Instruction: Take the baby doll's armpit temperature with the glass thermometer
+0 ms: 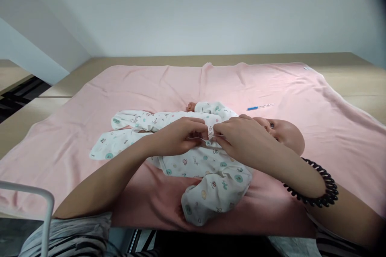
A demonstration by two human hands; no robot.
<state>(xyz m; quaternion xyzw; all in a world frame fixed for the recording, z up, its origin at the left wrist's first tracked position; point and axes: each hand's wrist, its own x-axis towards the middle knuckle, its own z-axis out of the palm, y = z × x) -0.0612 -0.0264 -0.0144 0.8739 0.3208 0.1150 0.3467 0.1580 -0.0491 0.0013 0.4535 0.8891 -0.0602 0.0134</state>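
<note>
A baby doll (286, 132) lies on its back on a pink blanket (150, 84), head to the right. It wears a white printed sleepsuit (208, 168). My left hand (177, 134) pinches the sleepsuit's front edge at the doll's chest. My right hand (241, 136) pinches the facing edge, its fingertips meeting the left hand's at a snap. Both hands are closed on the fabric. A black coil band (319, 192) sits on my right wrist. The doll's small hand (190, 107) pokes out of the far sleeve.
A thin blue and white stick (259, 107), like a pen or thermometer, lies on the blanket behind the doll. The blanket covers a wooden table (356, 72) against a white wall. A white metal rail (45, 204) stands at the near left.
</note>
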